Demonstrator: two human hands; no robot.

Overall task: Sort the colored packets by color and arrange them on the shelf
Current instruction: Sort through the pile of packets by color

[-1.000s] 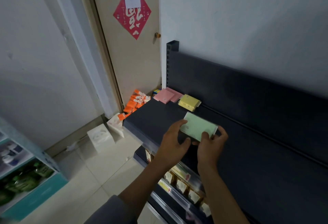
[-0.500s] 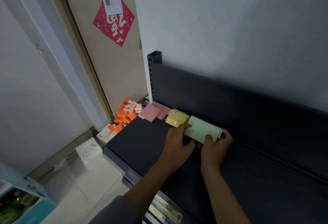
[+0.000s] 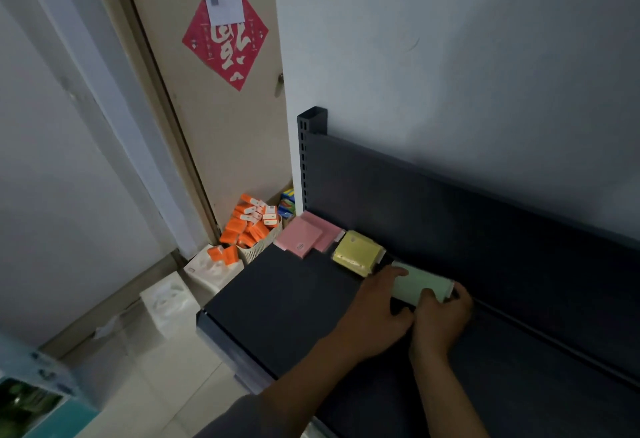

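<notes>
A pale green packet (image 3: 420, 284) lies near the back of the dark shelf (image 3: 284, 295), just right of a yellow packet (image 3: 356, 253). My left hand (image 3: 375, 313) grips its left end and my right hand (image 3: 441, 319) grips its right end and front edge. Two pink packets (image 3: 301, 238) lie at the shelf's back left corner, next to the yellow one. The front of the green packet is hidden by my fingers.
On the floor left of the shelf stands a basket (image 3: 258, 250) heaped with orange packets (image 3: 247, 222), with white tissue boxes (image 3: 166, 299) beside it. A door (image 3: 214, 91) with a red paper sign is behind. The shelf's upright post (image 3: 310, 146) and back panel rise behind the packets.
Both hands have carried the green packet away from the shelf's front toward the back, setting it down beside the yellow packet. The view has shifted right and up.
</notes>
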